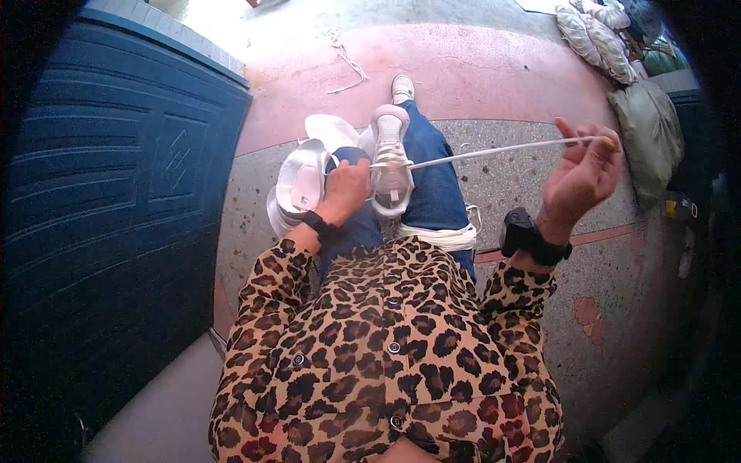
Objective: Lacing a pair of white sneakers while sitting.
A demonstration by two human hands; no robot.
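A white-and-pink sneaker [392, 197] rests between my thighs with its toe pointing away from me. White shoelace [502, 149] runs through its eyelets and stretches taut from the shoe out to the right. My right hand [585, 171] is raised well to the right, pinching the far part of that lace. Beside the shoe's left edge, my left hand [347, 187] is closed on a short stretch of lace; its fingertips are partly hidden. A bundle of white laces [438, 236] lies across my right thigh. More white shoes with pink insoles [302, 187] sit by my left thigh.
A dark blue panelled door [123, 147] stands close on the left. Loose white laces [347, 63] lie on the pink floor ahead. Stuffed sacks [647, 135] line the right side, with a pale bundle [593, 35] behind them.
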